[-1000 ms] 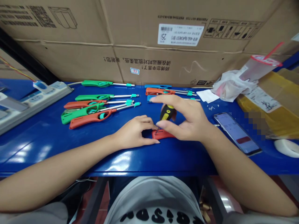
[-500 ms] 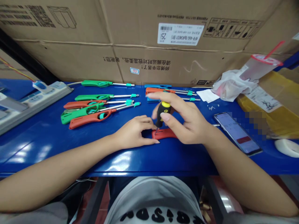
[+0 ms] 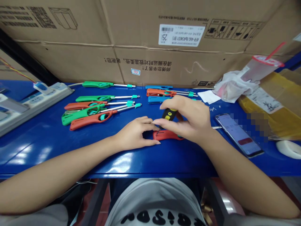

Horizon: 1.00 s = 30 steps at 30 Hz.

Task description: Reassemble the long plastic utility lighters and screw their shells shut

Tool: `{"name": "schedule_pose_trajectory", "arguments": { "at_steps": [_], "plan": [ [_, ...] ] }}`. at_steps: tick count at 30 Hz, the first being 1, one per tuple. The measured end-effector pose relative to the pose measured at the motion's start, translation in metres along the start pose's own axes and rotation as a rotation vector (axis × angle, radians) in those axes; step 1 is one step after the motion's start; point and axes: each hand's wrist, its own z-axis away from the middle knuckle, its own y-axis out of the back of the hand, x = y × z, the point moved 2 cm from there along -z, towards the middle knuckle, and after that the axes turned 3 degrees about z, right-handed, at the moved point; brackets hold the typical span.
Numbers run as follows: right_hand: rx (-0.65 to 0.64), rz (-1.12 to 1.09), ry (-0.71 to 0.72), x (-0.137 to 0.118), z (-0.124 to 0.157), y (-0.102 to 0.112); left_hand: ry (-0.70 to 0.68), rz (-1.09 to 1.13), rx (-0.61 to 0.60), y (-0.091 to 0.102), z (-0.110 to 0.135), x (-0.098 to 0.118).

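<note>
- screwdriver (image 3: 168, 115), black and yellow, leans over in the right hand (image 3: 194, 117); half a second ago its handle stood more upright. its tip stays by the butt end of the red lighter (image 3: 166, 135), so the work seems fixed on that one spot.
- the red lighter lies midway along the desk (image 3: 94, 163), nearer the front edge, metal rod toward the right edge.
- right hand: thumb and fingers pinch the screwdriver's handle.
- left hand (image 3: 131, 135): unmoved, thumb and forefinger apart around the lighter's butt end; from here i cannot tell whether they squeeze it.
- in the way: the right hand hides the lighter's middle, and the phone (image 3: 236, 133) lies just beside the rod's end.
- toward the far left corner: green lighters (image 3: 94, 98) and orange lighters (image 3: 90, 121); blue lighters (image 3: 156, 99) lie beyond the right hand.
- power strip (image 3: 35, 102) along the left edge; cardboard (image 3: 82, 62) stands along the far edge.
</note>
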Motion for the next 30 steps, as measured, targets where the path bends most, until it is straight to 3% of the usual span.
{"name": "schedule_pose_trajectory", "arguments": {
  "at_steps": [6,11,16,20,25,30],
  "plan": [
    [-0.167,-0.188,-0.029,-0.0011,0.0015,-0.0025,-0.017,0.019,0.040,-0.0007,0.0005,0.0002],
    [-0.069,0.005,-0.016,0.0008,0.0028,-0.0025,0.035,0.009,0.034,-0.0015,0.0001,-0.0002],
    [-0.218,-0.158,-0.046,0.0002,0.0014,-0.0023,-0.016,0.024,0.031,-0.0007,-0.0003,0.0007],
    [-0.150,-0.057,-0.081,0.0012,0.0009,-0.0020,-0.020,0.002,0.035,0.0000,-0.0004,0.0005],
    [-0.223,-0.134,-0.084,-0.0005,0.0008,-0.0022,-0.021,0.017,0.036,-0.0006,-0.0004,-0.0003],
    [-0.169,-0.024,-0.084,-0.0021,-0.0012,0.0008,0.028,0.002,0.050,-0.0013,-0.0001,-0.0007]
  ]
}}
